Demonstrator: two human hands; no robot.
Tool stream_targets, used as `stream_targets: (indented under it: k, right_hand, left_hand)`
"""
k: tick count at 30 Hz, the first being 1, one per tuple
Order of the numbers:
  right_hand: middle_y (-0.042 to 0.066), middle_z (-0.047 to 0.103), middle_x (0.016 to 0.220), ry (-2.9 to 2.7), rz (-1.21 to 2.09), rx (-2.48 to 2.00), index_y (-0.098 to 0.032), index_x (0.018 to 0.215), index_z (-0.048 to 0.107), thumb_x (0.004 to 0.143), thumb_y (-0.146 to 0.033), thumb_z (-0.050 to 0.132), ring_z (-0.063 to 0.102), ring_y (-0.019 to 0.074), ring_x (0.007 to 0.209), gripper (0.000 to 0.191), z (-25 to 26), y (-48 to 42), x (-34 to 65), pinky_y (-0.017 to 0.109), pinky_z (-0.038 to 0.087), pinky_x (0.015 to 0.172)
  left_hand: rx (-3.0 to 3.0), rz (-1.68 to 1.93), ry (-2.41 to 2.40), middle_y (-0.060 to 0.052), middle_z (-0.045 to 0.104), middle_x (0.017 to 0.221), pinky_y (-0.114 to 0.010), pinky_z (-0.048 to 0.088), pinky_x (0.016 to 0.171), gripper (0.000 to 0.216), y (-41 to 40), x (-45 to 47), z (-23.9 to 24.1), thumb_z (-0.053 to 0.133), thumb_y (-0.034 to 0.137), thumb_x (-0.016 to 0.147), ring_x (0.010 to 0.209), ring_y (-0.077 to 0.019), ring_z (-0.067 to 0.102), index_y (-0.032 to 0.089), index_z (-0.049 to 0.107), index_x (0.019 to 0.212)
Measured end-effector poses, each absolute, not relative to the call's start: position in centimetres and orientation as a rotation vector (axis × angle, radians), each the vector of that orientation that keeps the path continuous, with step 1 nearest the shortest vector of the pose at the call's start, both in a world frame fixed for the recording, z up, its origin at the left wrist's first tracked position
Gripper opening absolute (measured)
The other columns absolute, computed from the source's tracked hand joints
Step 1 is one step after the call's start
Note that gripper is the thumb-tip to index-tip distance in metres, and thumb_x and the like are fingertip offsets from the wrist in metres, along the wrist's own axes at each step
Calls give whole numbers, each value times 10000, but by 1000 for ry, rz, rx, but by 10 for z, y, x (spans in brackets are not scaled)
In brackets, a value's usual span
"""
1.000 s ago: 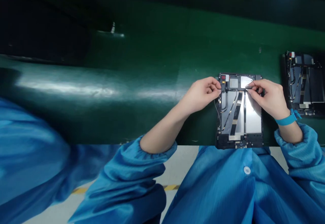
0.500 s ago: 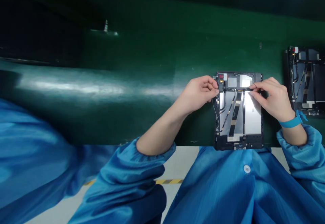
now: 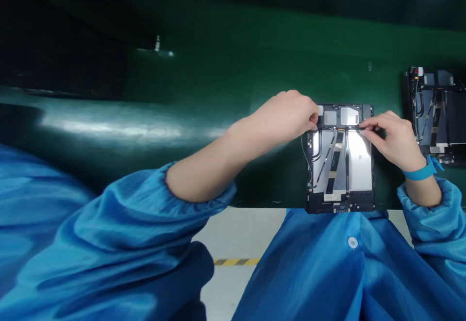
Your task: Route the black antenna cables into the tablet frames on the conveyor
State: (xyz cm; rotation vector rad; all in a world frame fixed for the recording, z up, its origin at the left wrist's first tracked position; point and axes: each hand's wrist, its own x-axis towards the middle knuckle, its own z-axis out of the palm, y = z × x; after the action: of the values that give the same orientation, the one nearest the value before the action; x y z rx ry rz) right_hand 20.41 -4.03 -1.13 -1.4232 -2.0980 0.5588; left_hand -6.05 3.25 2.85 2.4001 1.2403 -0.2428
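An opened tablet [image 3: 358, 165] lies at the table's front edge, its inner parts facing up. My left hand [image 3: 293, 114] is closed over its upper left corner, fingertips curled down against it and hiding that corner. Whatever those fingers pinch is hidden. A thin pale wire [image 3: 305, 153] loops out beside the tablet's left side, below that hand. Over the tablet's upper right part, my right hand [image 3: 393, 136] has thumb and forefinger close together; what is between them is too small to tell. Dark flat ribbon cables [image 3: 334, 165] run down the tablet's middle.
A second opened tablet [image 3: 433, 112], apparently on a stack, sits at the right on the green table [image 3: 218, 78]. A small pale object [image 3: 158, 44] stands at the far left. Another person's blue sleeve [image 3: 22, 204] may be at the left edge.
My left hand has moved up and right, over the tablet's upper left corner, with its forearm reaching further across. My right hand stays nearly in place. The view has shifted slightly.
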Motion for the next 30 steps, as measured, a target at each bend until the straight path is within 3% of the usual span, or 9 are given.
stream_targets:
  k: [3, 7, 10, 13, 17, 23, 30]
  right_hand:
    - [9, 767, 811, -1998, 608, -1484, -249, 990, 775, 877, -191, 699, 677, 213, 785, 148, -13, -40, 201, 363, 542, 763]
    - [-8, 743, 765, -1905, 574, -1559, -235, 999, 748, 833, -137, 668, 659, 196, 756, 209, -13, -38, 191, 339, 538, 763]
    - [-15, 729, 743, -1934, 523, -1574, -234, 983, 732, 800, -96, 655, 658, 196, 761, 243, -10, -39, 185, 328, 523, 765]
    - [-16, 721, 736, -1976, 530, -1595, -240, 948, 720, 782, -89, 653, 656, 199, 764, 235, -8, -41, 186, 327, 511, 773]
    - [-19, 721, 729, -1877, 686, -1608, -230, 909, 706, 767, -111, 663, 641, 172, 698, 190, -9, -44, 193, 307, 518, 734]
    - [-24, 702, 684, -1646, 902, -1618, -208, 859, 687, 729, -138, 650, 622, 139, 617, 152, -12, -43, 198, 281, 500, 641]
    - [-28, 670, 667, -1553, 1012, -1528, -202, 843, 678, 708, -189, 674, 579, 125, 606, 135, -4, -46, 204, 278, 466, 611]
  left_hand:
    - [2477, -295, 1207, -72, 725, 767, -319, 487, 728, 184, 31, -55, 34, 587, 163, 865, 736, -221, 677, 171, 717, 734]
    - [2408, -216, 1288, -84, 753, 888, -324, 502, 713, 152, 10, -41, 38, 597, 230, 895, 817, -249, 710, 165, 733, 876]
    - [2313, -238, 1409, -139, 765, 965, -358, 519, 707, 236, -16, -26, 36, 584, 293, 940, 866, -299, 731, 117, 730, 1000]
    - [2302, -220, 1526, -199, 752, 1030, -362, 528, 708, 282, -37, -13, 29, 551, 244, 947, 909, -319, 737, 59, 705, 1094]
    - [2312, -88, 1536, -168, 743, 989, -353, 530, 727, 243, -46, -7, 18, 543, 168, 912, 906, -294, 717, 77, 698, 1075]
    - [2450, 307, 1359, -147, 713, 1056, -437, 503, 922, 211, -27, -5, 4, 547, 234, 949, 1045, -312, 632, 142, 718, 1034]
    - [2327, 272, 1106, -96, 718, 998, -429, 475, 914, 192, -1, -2, 4, 580, 271, 940, 991, -279, 613, 174, 743, 964]
